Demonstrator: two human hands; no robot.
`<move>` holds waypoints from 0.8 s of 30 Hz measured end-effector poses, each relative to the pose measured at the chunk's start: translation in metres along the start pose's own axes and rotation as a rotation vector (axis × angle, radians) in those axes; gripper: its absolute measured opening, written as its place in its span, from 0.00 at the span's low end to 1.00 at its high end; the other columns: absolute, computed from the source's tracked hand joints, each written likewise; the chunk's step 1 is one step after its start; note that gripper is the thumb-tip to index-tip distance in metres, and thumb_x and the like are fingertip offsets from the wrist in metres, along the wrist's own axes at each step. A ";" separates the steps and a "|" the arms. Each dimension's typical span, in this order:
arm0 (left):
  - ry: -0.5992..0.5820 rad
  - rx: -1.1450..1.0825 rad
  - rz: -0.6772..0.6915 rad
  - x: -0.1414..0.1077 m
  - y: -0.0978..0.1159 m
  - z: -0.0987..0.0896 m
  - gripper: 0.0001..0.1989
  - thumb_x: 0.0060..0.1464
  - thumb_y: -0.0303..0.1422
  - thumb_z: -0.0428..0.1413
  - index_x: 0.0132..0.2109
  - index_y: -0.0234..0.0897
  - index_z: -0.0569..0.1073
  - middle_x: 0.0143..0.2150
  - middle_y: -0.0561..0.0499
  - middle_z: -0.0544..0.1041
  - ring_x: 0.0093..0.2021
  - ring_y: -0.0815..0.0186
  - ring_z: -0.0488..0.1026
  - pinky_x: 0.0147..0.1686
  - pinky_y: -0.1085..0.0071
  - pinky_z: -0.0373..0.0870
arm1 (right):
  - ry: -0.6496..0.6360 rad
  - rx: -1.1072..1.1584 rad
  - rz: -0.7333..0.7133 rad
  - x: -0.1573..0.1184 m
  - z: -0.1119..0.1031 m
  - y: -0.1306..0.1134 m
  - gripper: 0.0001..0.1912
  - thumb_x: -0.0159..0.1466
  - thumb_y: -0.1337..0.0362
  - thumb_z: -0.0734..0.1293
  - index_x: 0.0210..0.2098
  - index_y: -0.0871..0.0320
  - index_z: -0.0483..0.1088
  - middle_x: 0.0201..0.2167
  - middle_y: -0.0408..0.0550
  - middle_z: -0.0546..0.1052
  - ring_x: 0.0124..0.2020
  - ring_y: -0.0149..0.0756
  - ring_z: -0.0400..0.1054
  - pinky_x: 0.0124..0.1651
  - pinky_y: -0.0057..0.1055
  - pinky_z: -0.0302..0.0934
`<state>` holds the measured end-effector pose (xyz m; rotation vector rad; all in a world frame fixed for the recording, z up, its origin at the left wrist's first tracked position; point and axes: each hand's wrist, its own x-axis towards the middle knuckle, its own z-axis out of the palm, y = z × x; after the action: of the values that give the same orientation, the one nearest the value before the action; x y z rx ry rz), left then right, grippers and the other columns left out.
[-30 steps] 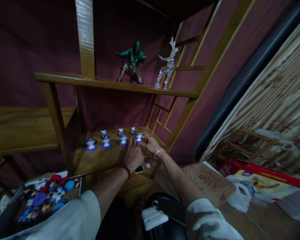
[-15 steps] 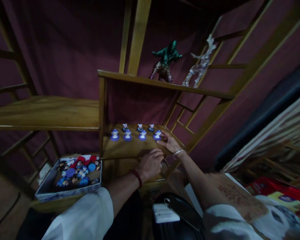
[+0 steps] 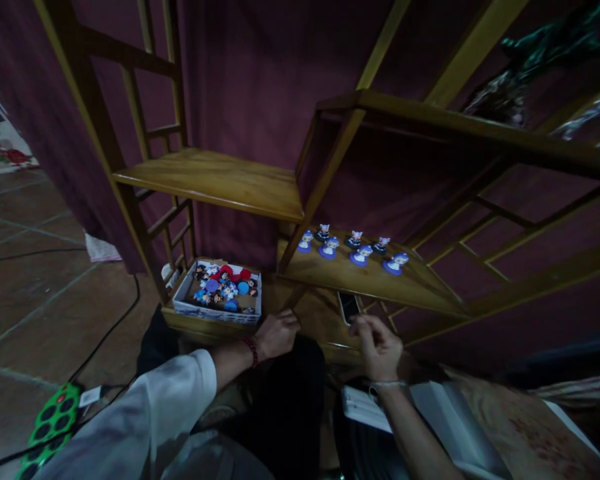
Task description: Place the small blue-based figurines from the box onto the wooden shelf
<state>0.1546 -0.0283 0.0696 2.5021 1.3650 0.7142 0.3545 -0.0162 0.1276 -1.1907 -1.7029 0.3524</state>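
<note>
The left hand (image 3: 277, 333) is back-up, fingers bent under, their tips hidden; the left forearm (image 3: 227, 365) runs back leftward behind them. The right hand (image 3: 380, 347), well apart rightward of the left fingers, curls its own inward, the right forearm (image 3: 414, 427) behind them

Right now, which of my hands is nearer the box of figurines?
Left. Your left hand is just right of the box; your right hand is farther right, near the phone.
</note>
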 end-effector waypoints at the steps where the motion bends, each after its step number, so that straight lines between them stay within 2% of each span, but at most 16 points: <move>1: 0.005 -0.011 -0.026 -0.008 -0.010 -0.004 0.09 0.47 0.22 0.47 0.32 0.34 0.71 0.36 0.47 0.73 0.42 0.64 0.66 0.38 0.70 0.66 | -0.094 0.012 -0.029 -0.010 0.018 -0.011 0.13 0.59 0.58 0.58 0.26 0.58 0.69 0.18 0.43 0.70 0.23 0.32 0.66 0.30 0.27 0.61; 4: 0.031 -0.024 -0.177 -0.032 -0.044 -0.018 0.08 0.48 0.25 0.48 0.34 0.34 0.71 0.37 0.46 0.73 0.42 0.64 0.66 0.41 0.69 0.65 | -0.538 0.059 -0.140 -0.028 0.080 -0.043 0.10 0.59 0.61 0.59 0.30 0.55 0.70 0.20 0.42 0.72 0.25 0.31 0.67 0.33 0.26 0.61; 6: 0.047 0.027 -0.320 -0.047 -0.069 -0.028 0.07 0.48 0.27 0.50 0.35 0.35 0.72 0.39 0.46 0.72 0.43 0.62 0.65 0.44 0.68 0.63 | -0.729 0.093 -0.118 -0.031 0.123 -0.058 0.10 0.60 0.61 0.58 0.34 0.54 0.70 0.25 0.43 0.75 0.27 0.31 0.69 0.34 0.24 0.61; 7: 0.059 0.068 -0.399 -0.055 -0.081 -0.033 0.08 0.47 0.27 0.50 0.36 0.35 0.72 0.40 0.46 0.72 0.45 0.61 0.65 0.44 0.68 0.63 | -0.775 0.093 -0.112 -0.031 0.145 -0.062 0.10 0.60 0.62 0.58 0.35 0.53 0.70 0.27 0.42 0.76 0.29 0.31 0.69 0.35 0.24 0.62; 9: 0.078 0.179 -0.563 -0.070 -0.106 -0.042 0.10 0.48 0.26 0.49 0.39 0.34 0.71 0.43 0.44 0.71 0.47 0.60 0.63 0.45 0.67 0.62 | -0.766 0.087 -0.103 -0.027 0.184 -0.062 0.11 0.59 0.64 0.59 0.39 0.54 0.69 0.34 0.43 0.76 0.34 0.31 0.70 0.40 0.24 0.61; 11: 0.088 0.279 -0.725 -0.081 -0.128 -0.048 0.13 0.50 0.26 0.47 0.42 0.33 0.70 0.46 0.42 0.70 0.51 0.59 0.61 0.47 0.67 0.60 | -0.759 0.043 -0.056 -0.022 0.217 -0.055 0.15 0.59 0.67 0.58 0.45 0.55 0.66 0.37 0.44 0.75 0.37 0.31 0.69 0.42 0.25 0.61; 12: 0.053 0.299 -0.791 -0.086 -0.137 -0.050 0.13 0.49 0.27 0.47 0.43 0.33 0.70 0.47 0.42 0.69 0.52 0.58 0.61 0.48 0.67 0.59 | -0.754 -0.006 -0.034 -0.019 0.231 -0.049 0.15 0.58 0.68 0.59 0.45 0.55 0.66 0.39 0.44 0.75 0.39 0.31 0.69 0.44 0.25 0.60; 15: -0.109 0.238 -0.978 -0.093 -0.159 -0.053 0.14 0.51 0.30 0.46 0.45 0.35 0.68 0.46 0.41 0.70 0.50 0.58 0.65 0.45 0.66 0.62 | -0.811 -0.158 0.066 -0.012 0.259 -0.033 0.16 0.57 0.70 0.60 0.44 0.55 0.67 0.40 0.45 0.75 0.41 0.32 0.69 0.45 0.25 0.60; 17: -0.186 0.172 -1.040 -0.092 -0.168 -0.053 0.16 0.51 0.33 0.46 0.48 0.36 0.66 0.45 0.40 0.71 0.46 0.58 0.68 0.41 0.66 0.64 | -0.838 -0.203 0.113 -0.009 0.269 -0.026 0.15 0.57 0.69 0.60 0.43 0.55 0.68 0.40 0.45 0.75 0.41 0.32 0.69 0.45 0.25 0.59; 21: -0.193 0.147 -1.053 -0.083 -0.178 -0.053 0.25 0.50 0.37 0.47 0.55 0.34 0.59 0.52 0.33 0.63 0.45 0.55 0.69 0.40 0.65 0.64 | -0.897 -0.237 0.156 -0.008 0.282 -0.019 0.14 0.57 0.69 0.60 0.42 0.56 0.69 0.39 0.46 0.76 0.40 0.33 0.69 0.44 0.24 0.60; 24: -0.208 0.162 -1.055 -0.074 -0.183 -0.052 0.29 0.49 0.35 0.49 0.58 0.36 0.53 0.54 0.32 0.58 0.48 0.53 0.67 0.41 0.64 0.64 | -0.931 -0.224 0.169 -0.007 0.288 -0.013 0.14 0.57 0.68 0.60 0.42 0.55 0.69 0.37 0.45 0.76 0.40 0.33 0.70 0.43 0.25 0.60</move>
<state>-0.0403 0.0083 0.0186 1.4760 2.3324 0.1026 0.1060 0.0525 -0.0026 -1.4520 -2.4785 0.9476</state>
